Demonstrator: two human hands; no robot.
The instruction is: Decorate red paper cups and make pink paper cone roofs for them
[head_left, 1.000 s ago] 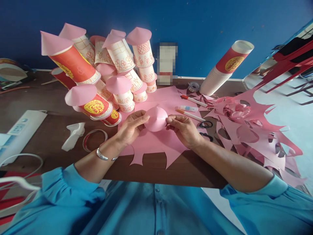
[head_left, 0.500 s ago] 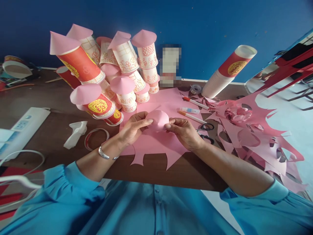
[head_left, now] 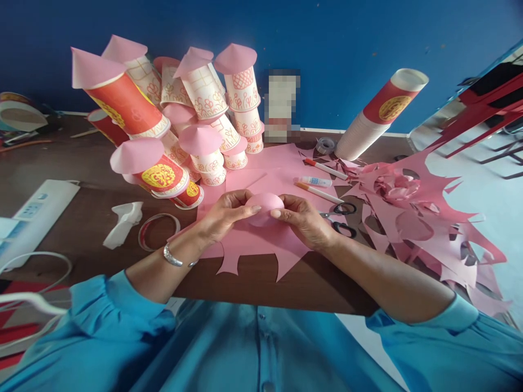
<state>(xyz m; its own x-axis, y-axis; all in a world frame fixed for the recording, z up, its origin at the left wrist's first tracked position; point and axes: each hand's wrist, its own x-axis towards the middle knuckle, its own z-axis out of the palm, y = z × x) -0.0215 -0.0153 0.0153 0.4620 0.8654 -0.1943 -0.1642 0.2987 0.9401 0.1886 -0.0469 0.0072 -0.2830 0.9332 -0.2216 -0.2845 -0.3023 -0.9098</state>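
A small pink paper disc (head_left: 265, 211), slightly curved, is held up over the middle of the table. My left hand (head_left: 232, 214) pinches its left edge, thumb on the face towards me and fingers behind. On the opposite edge, my right hand (head_left: 303, 218) grips it the same way. Beneath both hands lies a large pink paper sheet (head_left: 253, 242) with curved pieces cut from its near edge. Black-handled scissors (head_left: 344, 228) rest just right of my right hand. Beside them are a glue tube (head_left: 312, 181) and an orange marker (head_left: 318, 191).
Paper-cup towers with pink cone roofs (head_left: 200, 140) stand at back left. A tall cup stack (head_left: 363, 133) leans at back right, near pink paper scraps (head_left: 412, 223). A tape roll (head_left: 159, 231), crumpled tissue (head_left: 122, 223) and white power strip (head_left: 38, 218) lie left.
The pink disc has tipped and sits slightly lower, its raised centre now less visible. My right thumb has shifted further onto its face. The view has moved slightly.
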